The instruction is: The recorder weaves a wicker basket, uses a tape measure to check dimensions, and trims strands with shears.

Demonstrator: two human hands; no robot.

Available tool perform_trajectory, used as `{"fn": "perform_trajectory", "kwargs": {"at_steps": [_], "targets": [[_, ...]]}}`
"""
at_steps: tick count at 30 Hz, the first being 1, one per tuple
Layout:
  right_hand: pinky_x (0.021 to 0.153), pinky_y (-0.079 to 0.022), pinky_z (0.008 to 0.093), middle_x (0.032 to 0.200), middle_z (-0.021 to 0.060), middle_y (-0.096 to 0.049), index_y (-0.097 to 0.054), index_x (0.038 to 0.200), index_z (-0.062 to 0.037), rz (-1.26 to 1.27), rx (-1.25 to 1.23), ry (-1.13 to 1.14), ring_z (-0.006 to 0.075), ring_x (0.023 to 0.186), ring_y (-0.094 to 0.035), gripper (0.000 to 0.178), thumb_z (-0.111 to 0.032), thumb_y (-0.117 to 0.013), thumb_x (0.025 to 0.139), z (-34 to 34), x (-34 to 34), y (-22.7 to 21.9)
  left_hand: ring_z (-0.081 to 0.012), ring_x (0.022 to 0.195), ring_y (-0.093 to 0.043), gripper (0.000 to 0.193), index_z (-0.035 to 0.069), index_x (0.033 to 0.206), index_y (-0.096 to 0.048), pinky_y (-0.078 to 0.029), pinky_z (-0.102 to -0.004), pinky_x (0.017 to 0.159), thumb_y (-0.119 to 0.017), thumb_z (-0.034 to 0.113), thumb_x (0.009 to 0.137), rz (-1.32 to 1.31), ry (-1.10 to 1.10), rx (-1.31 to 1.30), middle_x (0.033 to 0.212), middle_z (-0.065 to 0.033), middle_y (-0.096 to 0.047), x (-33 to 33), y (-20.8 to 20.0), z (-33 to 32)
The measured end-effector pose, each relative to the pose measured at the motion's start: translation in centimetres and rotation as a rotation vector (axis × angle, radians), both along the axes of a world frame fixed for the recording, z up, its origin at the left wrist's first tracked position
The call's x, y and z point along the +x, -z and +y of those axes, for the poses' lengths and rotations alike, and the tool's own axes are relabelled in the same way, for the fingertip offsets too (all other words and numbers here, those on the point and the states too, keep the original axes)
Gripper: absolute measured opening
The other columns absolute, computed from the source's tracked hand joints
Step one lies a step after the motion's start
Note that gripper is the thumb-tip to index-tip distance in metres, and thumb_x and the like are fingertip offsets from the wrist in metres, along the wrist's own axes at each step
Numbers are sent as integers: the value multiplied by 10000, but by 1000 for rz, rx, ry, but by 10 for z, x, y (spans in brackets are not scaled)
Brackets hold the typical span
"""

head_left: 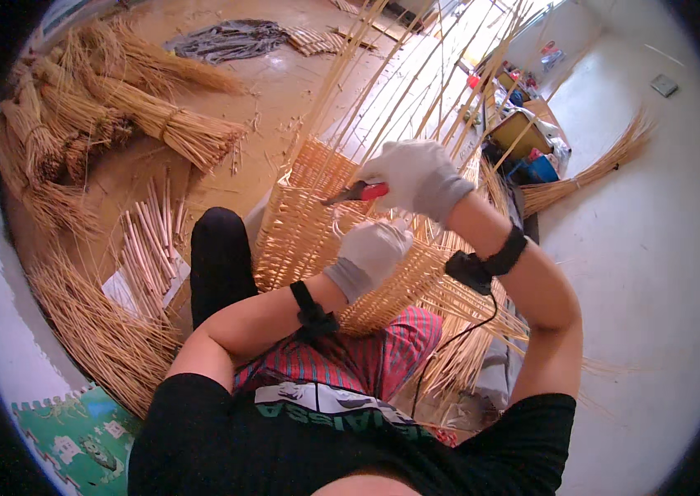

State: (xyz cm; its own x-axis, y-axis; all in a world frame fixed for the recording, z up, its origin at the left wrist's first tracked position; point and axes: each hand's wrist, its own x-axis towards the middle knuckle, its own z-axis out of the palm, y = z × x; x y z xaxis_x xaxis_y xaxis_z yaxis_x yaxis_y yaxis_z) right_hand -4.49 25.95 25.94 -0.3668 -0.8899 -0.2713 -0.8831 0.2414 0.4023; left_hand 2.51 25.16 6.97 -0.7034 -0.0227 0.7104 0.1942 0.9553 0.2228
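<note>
A half-woven wicker basket point(288, 240) leans in my lap, with long upright stakes point(391, 83) rising from its far side. My right hand point(416, 178), in a white glove with a grey cuff, is closed around red-handled pruning shears point(354, 193). Their dark jaws point left, just above the basket's weave. Below it, my left hand point(373, 252), gloved the same way, lies against the basket with its fingers curled in. A pale wicker strand point(336, 225) curves out beside those fingers and seems pinched in them; the fingertips are partly hidden.
Tied wicker bundles point(164, 120) lie at the far left. Cut sticks point(151, 248) and loose wicker rods point(97, 318) lie nearer. A grey cloth point(230, 40) is at the back. At right, another bundle point(598, 174) leans by the white wall, near a blue container point(542, 169).
</note>
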Motion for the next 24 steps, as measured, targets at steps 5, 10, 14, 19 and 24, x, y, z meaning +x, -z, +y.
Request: {"fn": "perform_trajectory", "kwargs": {"at_steps": [5,10,14,19,24], "targets": [[778,-523,422,898,42,-649,-761,1123,-317,162,-49,-213,276,911,-671,398,-364,-807,730,21,-15,-8,-268,723,-726,306,50,1199,-586,-574,-398,621,-579,140,907,-323,49,113,855,-98,-714,-11,12,18],[778,-523,412,887,22,-651,-759,1092,-309,302,-110,-245,245,914,-674,336,-361,-787,761,23,-24,14,-265,746,-721,166,61,1049,-638,-571,-394,642,-571,135,917,-122,-17,182,830,-99,-703,-26,2,17],[769,-531,408,880,14,-649,-759,1092,-314,284,-88,-271,238,914,-679,328,-357,-779,767,31,-27,17,-281,811,-707,119,124,967,-671,-577,-412,696,-601,127,870,-103,-77,47,846,-78,-693,-27,-10,20],[739,-531,418,893,32,-645,-759,1091,-315,313,-104,-230,250,915,-682,323,-364,-774,771,29,-21,19,-272,822,-698,109,111,919,-676,-575,-392,722,-640,137,820,-174,-47,157,831,-87,-690,-25,-18,30],[733,-534,416,923,39,-647,-759,1095,-314,280,4,-160,257,926,-681,324,-366,-773,775,31,-21,20,-234,812,-720,117,110,953,-684,-576,-367,695,-614,128,862,-124,-60,58,835,-67,-708,-17,-22,37]]}}
